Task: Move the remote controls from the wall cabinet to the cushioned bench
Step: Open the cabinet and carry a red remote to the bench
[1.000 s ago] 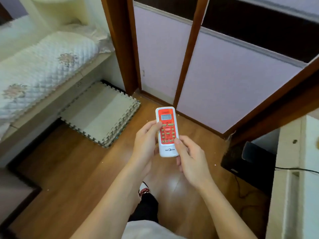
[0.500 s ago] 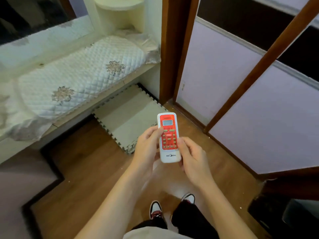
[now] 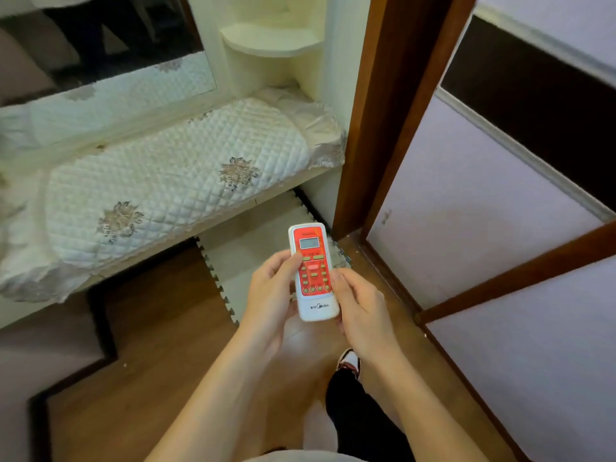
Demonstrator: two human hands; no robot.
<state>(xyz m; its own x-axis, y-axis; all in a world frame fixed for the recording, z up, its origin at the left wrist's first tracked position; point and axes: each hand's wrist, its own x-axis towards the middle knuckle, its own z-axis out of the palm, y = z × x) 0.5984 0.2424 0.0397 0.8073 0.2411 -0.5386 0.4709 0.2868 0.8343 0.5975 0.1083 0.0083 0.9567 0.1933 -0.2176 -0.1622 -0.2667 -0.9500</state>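
Observation:
A white remote control (image 3: 313,271) with a red face and a small screen is held upright in front of me. My left hand (image 3: 271,295) grips its left side, thumb on the buttons. My right hand (image 3: 361,311) holds its lower right edge with curled fingers. The cushioned bench (image 3: 160,188), covered by a white quilted pad with brown flower patches, lies ahead and to the left, beyond the remote. The wall cabinet is out of view.
A pale foam mat (image 3: 253,235) lies on the wood floor (image 3: 150,378) under the bench edge. A brown door post (image 3: 376,111) and lilac sliding panels (image 3: 483,211) fill the right. A cream corner shelf (image 3: 270,41) stands above the bench end. My shoe (image 3: 349,361) is below my hands.
The view has swung left and moved closer to the bench, which now fills the upper left. Both hands keep the same hold on the remote.

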